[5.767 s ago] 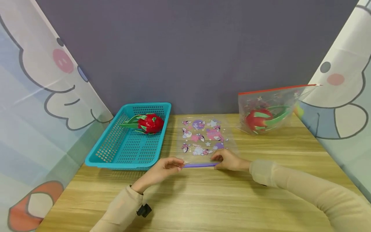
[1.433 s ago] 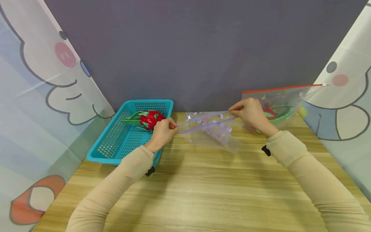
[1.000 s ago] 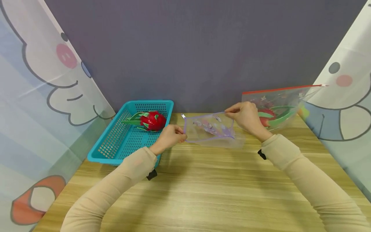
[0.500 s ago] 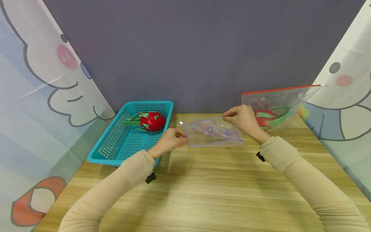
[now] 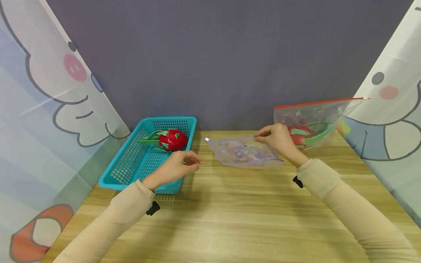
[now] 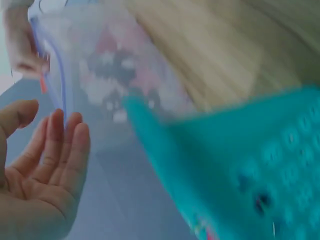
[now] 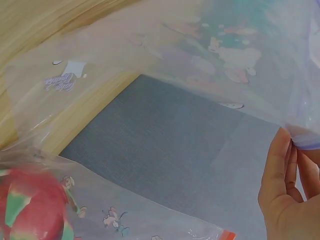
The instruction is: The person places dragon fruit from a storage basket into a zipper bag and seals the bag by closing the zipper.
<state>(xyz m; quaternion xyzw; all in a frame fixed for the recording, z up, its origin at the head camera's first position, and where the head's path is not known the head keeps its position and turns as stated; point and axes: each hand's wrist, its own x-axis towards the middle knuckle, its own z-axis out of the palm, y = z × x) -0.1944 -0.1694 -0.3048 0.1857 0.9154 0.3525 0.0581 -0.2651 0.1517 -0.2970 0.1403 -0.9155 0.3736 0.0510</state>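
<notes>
My right hand (image 5: 277, 140) pinches the upper rim of a clear zip bag (image 5: 241, 151) with a purple zip edge and printed figures; the right wrist view shows thumb and fingertips on that edge. The bag's mouth gapes, and its white slider sits at the left corner. My left hand (image 5: 177, 166) is off the bag, at the right rim of a teal basket (image 5: 106, 182); its fingers are loosely bent with nothing between them, as the left wrist view also shows. Inside the basket lies a red dragon fruit (image 5: 174, 140) with green leaves.
Behind my right hand stands a second clear bag (image 5: 329, 109) with a red zip edge, holding another dragon fruit (image 5: 297, 134). The wooden table (image 5: 230, 219) meets a grey panel (image 5: 230, 65) at the back. Printed cloths flank both sides.
The purple-edged bag was lifted from lying flat and its mouth pulled apart by both hands. Just now my left hand let go and moved left to the basket; my right hand kept its pinch.
</notes>
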